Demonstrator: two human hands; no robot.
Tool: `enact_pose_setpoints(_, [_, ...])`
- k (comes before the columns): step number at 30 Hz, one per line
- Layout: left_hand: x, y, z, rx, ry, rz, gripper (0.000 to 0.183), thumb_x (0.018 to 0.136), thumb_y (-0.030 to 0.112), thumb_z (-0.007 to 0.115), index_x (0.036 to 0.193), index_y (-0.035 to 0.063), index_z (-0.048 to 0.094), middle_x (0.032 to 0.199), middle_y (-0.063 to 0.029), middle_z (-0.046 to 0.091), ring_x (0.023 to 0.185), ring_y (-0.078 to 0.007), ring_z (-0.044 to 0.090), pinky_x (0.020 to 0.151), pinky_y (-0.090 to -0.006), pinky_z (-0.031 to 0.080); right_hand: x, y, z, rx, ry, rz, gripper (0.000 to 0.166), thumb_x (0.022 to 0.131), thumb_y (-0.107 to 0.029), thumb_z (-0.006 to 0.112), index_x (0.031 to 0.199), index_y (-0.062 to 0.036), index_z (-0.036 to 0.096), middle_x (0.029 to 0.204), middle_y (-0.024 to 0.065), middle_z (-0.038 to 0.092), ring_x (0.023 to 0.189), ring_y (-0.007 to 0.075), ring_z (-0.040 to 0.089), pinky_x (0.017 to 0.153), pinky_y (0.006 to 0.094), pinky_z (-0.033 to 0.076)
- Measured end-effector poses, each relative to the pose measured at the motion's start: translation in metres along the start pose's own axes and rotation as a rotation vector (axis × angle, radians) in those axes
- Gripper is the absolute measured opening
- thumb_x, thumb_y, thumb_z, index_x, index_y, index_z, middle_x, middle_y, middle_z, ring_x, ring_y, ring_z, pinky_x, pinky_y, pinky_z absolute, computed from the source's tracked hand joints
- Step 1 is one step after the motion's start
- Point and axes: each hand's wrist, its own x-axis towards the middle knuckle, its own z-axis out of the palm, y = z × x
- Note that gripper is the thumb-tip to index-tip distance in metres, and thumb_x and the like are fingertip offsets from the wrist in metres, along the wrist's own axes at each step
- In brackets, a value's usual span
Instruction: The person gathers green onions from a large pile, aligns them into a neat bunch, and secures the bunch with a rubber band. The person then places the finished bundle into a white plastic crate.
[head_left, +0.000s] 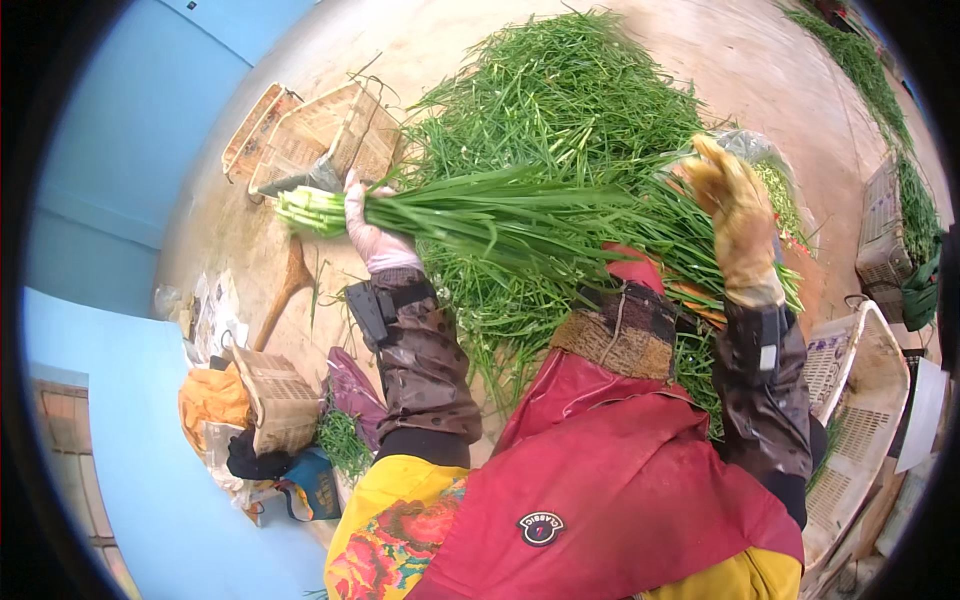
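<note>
My left hand (380, 234) grips a bunch of long flat green leaves, which look like Chinese chives (495, 214). Their pale cut ends stick out to the left, and the leaves fan out to the right. My right hand (733, 217), in a tan glove, is raised with its fingers extended and slightly blurred, and nothing shows in it. Below and left of the glove lie more long greens (679, 229), side by side. A large loose heap of the same greens (562, 97) covers the floor in front of me.
Plastic baskets (375, 131) stand at the upper left, near a wooden handle-like piece (289, 281). Another basket (279, 394) sits lower left beside an orange bag (214, 397). At right are a clear bag of trimmings (776, 187), a crate (885, 217) and a large white basket (862, 420).
</note>
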Motion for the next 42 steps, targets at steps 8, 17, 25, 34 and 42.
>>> enact_pose_setpoints(8, [-0.003, -0.003, -0.024, -0.064, -0.005, -0.022, 0.041, 0.09, 0.024, 0.065, 0.129, 0.0117, 0.06, 0.077, -0.0062, 0.066, 0.07, -0.0195, 0.063, 0.067, -0.0375, 0.056, -0.029, 0.048, -0.058, -0.075, -0.023, 0.131, 0.034, 0.103, -0.026, 0.048, 0.115, -0.0021, 0.069, 0.091, 0.0058, 0.074, 0.08, 0.0122, 0.067, 0.07, 0.0233, 0.051])
enact_pose_setpoints(17, [-0.023, -0.016, 0.015, 0.117, -0.082, 0.074, 0.043, 0.092, 0.019, 0.065, 0.134, 0.016, 0.055, 0.082, -0.0008, 0.063, 0.07, -0.0166, 0.063, 0.067, -0.0382, 0.058, -0.052, 0.027, -0.032, -0.396, -0.279, 0.177, 0.04, 0.103, -0.031, 0.05, 0.089, -0.0018, 0.072, 0.065, 0.0012, 0.065, 0.049, 0.0073, 0.051, 0.051, 0.0221, 0.042])
enact_pose_setpoints(25, [-0.081, -0.048, 0.085, 0.245, -0.11, 0.094, 0.017, 0.086, 0.012, 0.072, 0.099, 0.0068, 0.062, 0.086, -0.0038, 0.063, 0.074, -0.0167, 0.063, 0.067, -0.0293, 0.057, -0.059, 0.029, 0.046, -0.583, -0.566, -0.257, 0.041, 0.085, -0.023, 0.078, 0.121, -0.0071, 0.067, 0.088, 0.005, 0.066, 0.079, 0.0124, 0.064, 0.071, 0.0272, 0.052])
enact_pose_setpoints(34, [-0.079, -0.021, 0.098, 0.556, -0.61, 0.066, 0.072, 0.076, 0.008, 0.068, 0.143, -0.0029, 0.044, 0.105, -0.009, 0.066, 0.084, -0.0145, 0.063, 0.074, -0.0303, 0.056, -0.052, -0.001, 0.054, -0.403, -0.638, 0.066, 0.022, 0.098, -0.017, 0.062, 0.11, -0.0011, 0.072, 0.085, 0.006, 0.068, 0.068, 0.0108, 0.064, 0.064, 0.026, 0.05])
enact_pose_setpoints(42, [-0.043, 0.015, 0.054, 0.496, -0.967, -0.362, 0.082, 0.066, 0.007, 0.08, 0.141, 0.0008, 0.046, 0.145, -0.0174, 0.049, 0.072, -0.0156, 0.067, 0.061, -0.0298, 0.059, -0.034, -0.026, 0.05, -0.104, -0.435, -0.027, 0.022, 0.099, -0.016, 0.056, 0.095, -0.0012, 0.071, 0.099, 0.0088, 0.073, 0.075, 0.0095, 0.062, 0.066, 0.0216, 0.048])
